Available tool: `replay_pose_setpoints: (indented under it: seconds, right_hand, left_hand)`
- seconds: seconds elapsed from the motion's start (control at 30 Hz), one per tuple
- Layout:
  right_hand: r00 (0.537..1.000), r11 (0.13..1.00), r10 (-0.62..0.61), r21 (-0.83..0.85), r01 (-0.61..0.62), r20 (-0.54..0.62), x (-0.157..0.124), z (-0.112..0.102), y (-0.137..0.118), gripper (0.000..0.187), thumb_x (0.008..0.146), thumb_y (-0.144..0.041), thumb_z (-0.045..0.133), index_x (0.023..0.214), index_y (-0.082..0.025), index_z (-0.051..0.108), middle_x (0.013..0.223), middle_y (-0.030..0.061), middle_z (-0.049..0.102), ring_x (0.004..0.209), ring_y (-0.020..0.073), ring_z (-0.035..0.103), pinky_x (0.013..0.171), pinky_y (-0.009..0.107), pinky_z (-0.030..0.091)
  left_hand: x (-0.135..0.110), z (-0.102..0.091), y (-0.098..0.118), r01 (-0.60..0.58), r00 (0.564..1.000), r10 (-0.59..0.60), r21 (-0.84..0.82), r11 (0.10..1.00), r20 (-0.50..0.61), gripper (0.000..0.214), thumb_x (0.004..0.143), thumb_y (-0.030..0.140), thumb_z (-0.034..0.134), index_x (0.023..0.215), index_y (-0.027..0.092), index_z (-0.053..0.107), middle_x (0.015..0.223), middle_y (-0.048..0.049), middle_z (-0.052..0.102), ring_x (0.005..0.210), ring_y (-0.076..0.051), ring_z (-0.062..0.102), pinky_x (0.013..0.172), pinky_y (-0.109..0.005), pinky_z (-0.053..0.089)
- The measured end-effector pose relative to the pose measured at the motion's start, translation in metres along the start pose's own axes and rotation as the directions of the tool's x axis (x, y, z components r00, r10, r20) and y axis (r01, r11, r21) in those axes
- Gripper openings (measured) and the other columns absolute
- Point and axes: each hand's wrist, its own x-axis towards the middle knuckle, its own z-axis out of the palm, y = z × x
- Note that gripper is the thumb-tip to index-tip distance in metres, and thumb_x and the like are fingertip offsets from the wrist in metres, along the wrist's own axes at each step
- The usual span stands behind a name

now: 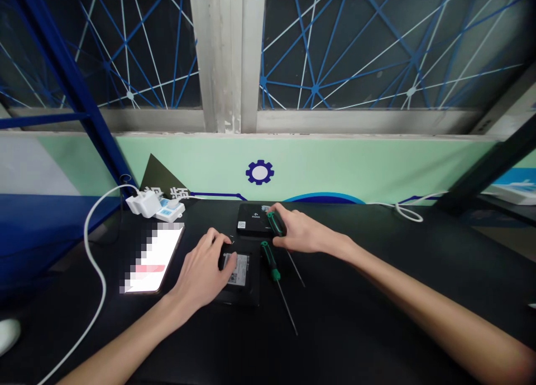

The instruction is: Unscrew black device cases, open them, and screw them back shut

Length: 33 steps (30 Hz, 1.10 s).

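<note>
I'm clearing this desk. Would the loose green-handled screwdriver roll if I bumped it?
The green-and-black screwdriver with the thin metal shaft will probably feel stiff and light. Its round handle suggests it could roll when bumped, though the black desktop looks flat, so it likely won't go far.

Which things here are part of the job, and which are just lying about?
Part of the job:
left hand on labelled black casing
right hand holding green-handled screwdriver
black box under that hand
second green-handled screwdriver

Just lying about:
smartphone
white charger
white power socket
white cable
</note>
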Motion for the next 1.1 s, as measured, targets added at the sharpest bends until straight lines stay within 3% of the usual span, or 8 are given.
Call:
replay_pose_setpoints:
  seconds: [0.17, 0.4, 0.7, 0.87, 1.1]
  right_hand:
    - [0.980, 0.998, 0.058, -0.031, -0.053, 0.193, -0.008, -0.003, -0.005, 0.042, 0.077, -0.028, 0.062, 0.116, -0.017, 0.049, 0.059, -0.0013, 0.061, 0.055, 0.0197, 0.062, 0.051, 0.028, 0.042]
    - [0.927, 0.989, 0.119, 0.035, -0.141, 0.354, -0.009, -0.001, -0.003, 0.041, 0.080, -0.023, 0.059, 0.118, -0.016, 0.045, 0.058, -0.0011, 0.064, 0.049, 0.0200, 0.067, 0.042, 0.025, 0.051]
    - [0.916, 0.985, 0.144, 0.037, -0.171, 0.375, -0.007, 0.009, -0.003, 0.032, 0.081, -0.022, 0.062, 0.109, -0.015, 0.048, 0.056, -0.0005, 0.065, 0.046, 0.0197, 0.067, 0.039, 0.025, 0.051]
    - [0.940, 0.984, 0.119, 0.088, -0.155, 0.321, -0.009, 0.013, 0.000, 0.024, 0.081, -0.023, 0.062, 0.101, -0.016, 0.052, 0.051, -0.0008, 0.064, 0.043, 0.0208, 0.066, 0.039, 0.027, 0.050]
    - [0.950, 0.975, 0.122, 0.145, -0.169, 0.288, -0.011, 0.012, -0.004, 0.030, 0.079, -0.027, 0.065, 0.107, -0.017, 0.060, 0.050, -0.0018, 0.062, 0.039, 0.0203, 0.064, 0.037, 0.026, 0.046]
  left_hand:
    - [0.001, 0.000, -0.001, 0.014, 1.000, -0.014, -0.037, 0.999, 0.002, 0.018, 0.096, 0.037, 0.044, 0.104, 0.024, 0.053, 0.104, -0.0018, 0.056, 0.072, -0.016, 0.059, 0.059, -0.029, 0.041]
    - [0.007, -0.001, -0.005, 0.040, 0.999, -0.038, -0.097, 0.995, 0.021, 0.015, 0.097, 0.032, 0.042, 0.097, 0.025, 0.056, 0.101, 0.0000, 0.056, 0.062, -0.013, 0.054, 0.058, -0.028, 0.039]
    - [0.010, -0.001, -0.008, 0.033, 0.999, -0.028, -0.137, 0.990, 0.034, 0.020, 0.099, 0.032, 0.039, 0.094, 0.024, 0.056, 0.098, -0.0007, 0.054, 0.068, -0.014, 0.057, 0.062, -0.028, 0.042]
    - [0.010, -0.001, -0.009, 0.047, 0.998, -0.043, -0.136, 0.990, 0.036, 0.019, 0.099, 0.031, 0.040, 0.094, 0.024, 0.057, 0.095, -0.0005, 0.052, 0.066, -0.013, 0.055, 0.062, -0.028, 0.043]
    - [0.009, 0.000, -0.009, 0.033, 0.999, -0.031, -0.136, 0.990, 0.016, 0.019, 0.099, 0.031, 0.042, 0.093, 0.023, 0.058, 0.093, 0.0001, 0.052, 0.065, -0.013, 0.056, 0.061, -0.028, 0.043]
